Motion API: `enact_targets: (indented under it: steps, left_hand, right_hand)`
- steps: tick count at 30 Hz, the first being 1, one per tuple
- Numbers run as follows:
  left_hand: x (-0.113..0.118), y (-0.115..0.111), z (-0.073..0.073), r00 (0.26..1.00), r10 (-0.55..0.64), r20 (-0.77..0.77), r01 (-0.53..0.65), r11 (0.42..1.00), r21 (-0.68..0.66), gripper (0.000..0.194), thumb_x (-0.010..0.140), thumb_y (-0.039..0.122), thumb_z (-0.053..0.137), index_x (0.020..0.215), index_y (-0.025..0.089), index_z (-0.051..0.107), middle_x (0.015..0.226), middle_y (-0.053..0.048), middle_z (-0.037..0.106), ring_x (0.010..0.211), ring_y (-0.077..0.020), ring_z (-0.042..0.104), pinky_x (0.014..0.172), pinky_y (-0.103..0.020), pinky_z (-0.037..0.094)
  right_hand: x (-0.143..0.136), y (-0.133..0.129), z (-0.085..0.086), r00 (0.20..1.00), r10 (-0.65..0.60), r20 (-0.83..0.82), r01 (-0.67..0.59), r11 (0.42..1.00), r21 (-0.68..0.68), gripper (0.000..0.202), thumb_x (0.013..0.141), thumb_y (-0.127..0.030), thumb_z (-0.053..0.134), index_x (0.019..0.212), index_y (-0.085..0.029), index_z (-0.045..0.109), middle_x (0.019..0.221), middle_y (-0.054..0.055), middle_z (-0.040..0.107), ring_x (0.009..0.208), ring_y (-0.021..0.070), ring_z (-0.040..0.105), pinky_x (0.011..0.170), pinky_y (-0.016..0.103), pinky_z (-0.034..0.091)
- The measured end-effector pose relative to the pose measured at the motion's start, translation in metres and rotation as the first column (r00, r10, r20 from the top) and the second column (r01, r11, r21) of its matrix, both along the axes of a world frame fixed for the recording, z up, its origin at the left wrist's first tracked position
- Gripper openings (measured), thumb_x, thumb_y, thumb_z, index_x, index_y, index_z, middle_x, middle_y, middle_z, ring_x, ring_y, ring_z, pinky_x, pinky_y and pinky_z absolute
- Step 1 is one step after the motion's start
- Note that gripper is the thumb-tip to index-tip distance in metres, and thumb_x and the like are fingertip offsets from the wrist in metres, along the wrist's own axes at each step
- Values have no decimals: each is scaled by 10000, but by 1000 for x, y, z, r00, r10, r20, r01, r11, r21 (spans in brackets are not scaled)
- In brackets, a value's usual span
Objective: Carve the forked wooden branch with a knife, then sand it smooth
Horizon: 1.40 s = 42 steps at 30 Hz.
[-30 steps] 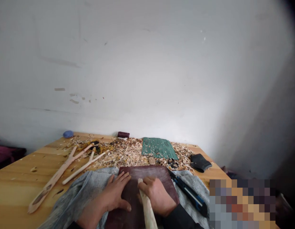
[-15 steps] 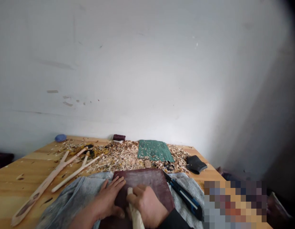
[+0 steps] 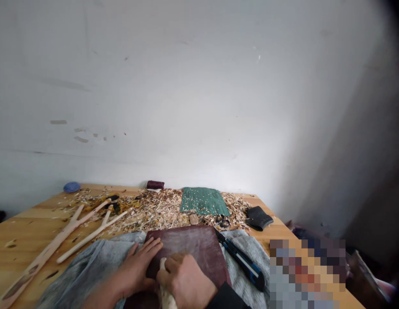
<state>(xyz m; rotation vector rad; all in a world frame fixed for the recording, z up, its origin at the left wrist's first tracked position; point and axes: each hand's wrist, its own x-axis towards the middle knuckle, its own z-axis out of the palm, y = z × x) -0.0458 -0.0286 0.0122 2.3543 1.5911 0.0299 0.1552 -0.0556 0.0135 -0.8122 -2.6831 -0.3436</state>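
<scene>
A maroon sheet of sandpaper (image 3: 199, 240), dusted whitish, lies on a grey cloth (image 3: 92, 266). My left hand (image 3: 138, 266) is laid on the sheet's left side with its fingers stretched out. Closed around a pale piece of wood (image 3: 167, 297), my right hand (image 3: 188, 277) holds it low against the sheet. The wood's lower end runs out of the picture, and my fingers cover part of it. Just right of the sheet, a blue and black utility knife (image 3: 242, 259) rests on the cloth.
Two forked peeled sticks (image 3: 54, 246) lie at the left. Wood shavings (image 3: 154, 210) spread across the back, around a green sheet (image 3: 204, 201). A dark spool (image 3: 155, 185), a blue object (image 3: 71, 187) and a black piece (image 3: 259, 218) sit near the table's far part, below the wall.
The view has shifted slightly, so everything appears further left. My right hand and the wood have moved a little down on the sandpaper; my left hand stays in place on it.
</scene>
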Motion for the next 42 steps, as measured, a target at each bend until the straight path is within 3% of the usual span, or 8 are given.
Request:
enact_targets:
  steps: [6, 12, 19, 25, 31, 36, 38, 42]
  left_hand:
    - [0, 2, -1, 999, -1, -35, 0, 1000, -22, 965, 616, 481, 750, 1477, 241, 385, 1563, -110, 266, 1454, -317, 199, 1171, -546, 123]
    - [2, 1, -1, 998, 6, -59, -4, 1000, 23, 805, 697, 333, 644, 1463, 232, 416, 1554, -92, 289, 1444, -300, 244, 1173, -519, 158]
    - [3, -2, 9, 999, 5, -44, -7, 999, -46, 969, 639, 437, 729, 1489, 155, 360, 1566, -137, 251, 1457, -330, 169, 1178, -537, 115]
    - [-2, 3, -4, 1000, 1, -19, 0, 1000, 20, 832, 679, 430, 687, 1454, 275, 426, 1548, -96, 299, 1440, -311, 241, 1168, -541, 151]
    - [-1, 2, 0, 999, -14, -39, 13, 999, -37, 974, 647, 526, 720, 1492, 207, 356, 1570, -126, 236, 1461, -313, 169, 1174, -542, 112]
    - [-2, 5, -10, 998, -8, -57, 9, 1000, 13, 841, 687, 395, 664, 1473, 277, 391, 1567, -82, 277, 1449, -313, 211, 1172, -529, 142]
    - [-2, 5, -11, 999, -8, -45, 10, 999, 39, 792, 704, 357, 629, 1462, 276, 413, 1556, -82, 298, 1443, -302, 240, 1168, -529, 158]
    - [0, 2, -4, 998, 3, -55, -3, 1000, -3, 903, 650, 431, 694, 1475, 224, 392, 1562, -111, 266, 1452, -314, 208, 1171, -541, 136]
  right_hand:
    - [3, 2, 3, 988, -151, 24, 151, 989, 4, 175, 929, -354, 517, 841, -205, 540, 836, 28, 614, 737, 192, 562, 602, 308, 411]
    - [-5, -1, -5, 998, 61, -16, -61, 998, -11, 260, 932, -460, 485, 851, -222, 548, 814, 0, 596, 736, 172, 545, 627, 298, 408]
    - [7, 5, 4, 989, -149, -6, 149, 989, -10, 192, 945, -367, 496, 839, -214, 545, 847, 26, 598, 772, 193, 554, 606, 298, 408]
    - [-3, 2, -6, 1000, 19, -18, -20, 1000, -18, 274, 939, -473, 478, 847, -227, 555, 829, 9, 585, 777, 184, 560, 629, 298, 423]
    - [8, 5, 4, 988, -155, 5, 155, 988, -26, 218, 944, -375, 483, 823, -212, 562, 839, 33, 604, 764, 195, 560, 600, 298, 409]
    - [-3, 0, -3, 996, 85, 15, -84, 996, -42, 276, 934, -480, 478, 889, -231, 588, 791, -1, 587, 724, 173, 543, 617, 291, 415]
    - [-7, 0, -4, 993, 117, 9, -117, 993, -36, 250, 941, -463, 480, 927, -240, 591, 809, -7, 588, 746, 173, 549, 625, 287, 423]
    - [2, 4, 2, 995, -98, -8, 98, 995, -12, 233, 942, -401, 487, 824, -223, 579, 850, 23, 602, 786, 198, 565, 600, 293, 432]
